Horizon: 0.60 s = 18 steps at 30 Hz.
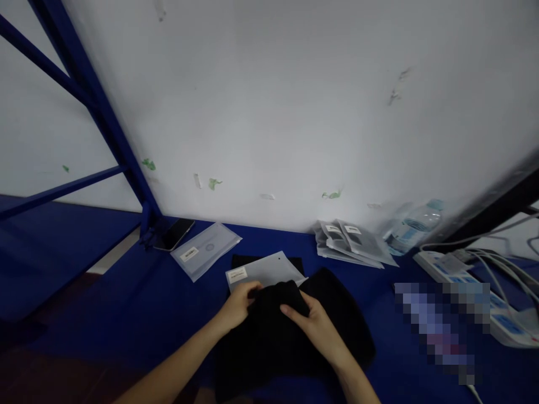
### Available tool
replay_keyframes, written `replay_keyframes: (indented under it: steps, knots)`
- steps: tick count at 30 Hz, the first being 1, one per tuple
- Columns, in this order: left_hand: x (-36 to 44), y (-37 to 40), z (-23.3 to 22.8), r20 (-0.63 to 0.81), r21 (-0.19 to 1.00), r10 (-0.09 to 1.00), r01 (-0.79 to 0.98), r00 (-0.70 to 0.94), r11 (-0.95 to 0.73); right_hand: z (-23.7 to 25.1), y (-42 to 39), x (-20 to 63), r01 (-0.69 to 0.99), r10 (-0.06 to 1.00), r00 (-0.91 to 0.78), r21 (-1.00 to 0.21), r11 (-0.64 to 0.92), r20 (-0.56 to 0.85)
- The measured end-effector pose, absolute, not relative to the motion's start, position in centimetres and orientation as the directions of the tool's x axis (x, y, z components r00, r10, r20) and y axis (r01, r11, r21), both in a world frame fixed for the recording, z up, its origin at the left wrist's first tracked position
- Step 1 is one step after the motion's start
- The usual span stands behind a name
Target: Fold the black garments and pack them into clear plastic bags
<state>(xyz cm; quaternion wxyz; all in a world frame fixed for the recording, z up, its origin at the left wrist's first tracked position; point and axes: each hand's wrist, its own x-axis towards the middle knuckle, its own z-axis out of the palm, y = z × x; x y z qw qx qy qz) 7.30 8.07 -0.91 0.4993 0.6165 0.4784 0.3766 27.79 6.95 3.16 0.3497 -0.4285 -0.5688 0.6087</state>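
Black fabric (261, 359) lies bunched in the lower middle of the frame, on a blue worktop (147, 297), and both hands are grasping it. The left hand (239, 306) has its fingers curled in at the upper left edge of the cloth, its fingertips partly hidden there. The right hand (315, 322) pinches a raised fold near the top, thumb laid over the front and the other fingers mostly out of sight behind it. More black material spreads to the right of the right hand; whether it is the same piece cannot be told. Just beyond the hands, a clear plastic bag (272, 268) with a white label lies tilted, its near part covered by the cloth, and a dark strip shows behind it. Left of centre, another labelled bag (206, 249) lies flat beside a dark phone (177, 233), near the foot of a blue metal frame (101, 118) that runs down from the upper left. Right of centre, against a pale wall (269, 112) marked with green scraps, rests a small pile of labelled bags (353, 244), with a plastic bottle (415, 227) leaning on its side just beside it. At the right edge of the frame sit a white power strip (433, 266) and loose pale cables (503, 269), near a pixelated patch (438, 336).
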Motion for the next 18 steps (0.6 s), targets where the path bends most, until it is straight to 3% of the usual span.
replay_keyframes:
  steps: [6,11,15,18]
  knots:
    - [7.8,8.6,-1.3,-0.04,0.984,0.992,0.178,0.119,0.018,0.7,7.3,27.0,0.194,0.964,-0.259,-0.981,-0.004,-0.055]
    - [7.9,7.7,-0.7,0.077,0.973,0.993,0.226,-0.09,-0.055,0.6,7.4,26.5,0.37,0.967,-0.254,-0.924,0.099,0.002]
    - [7.8,6.1,-0.4,0.253,0.905,0.964,0.333,0.077,-0.264,0.8,7.8,25.6,0.496,0.982,-0.174,-0.854,0.155,0.076]
    - [7.8,5.7,-0.5,0.25,0.878,0.95,0.369,0.188,-0.304,0.6,8.2,25.5,0.415,0.993,-0.116,-0.907,0.074,0.028]
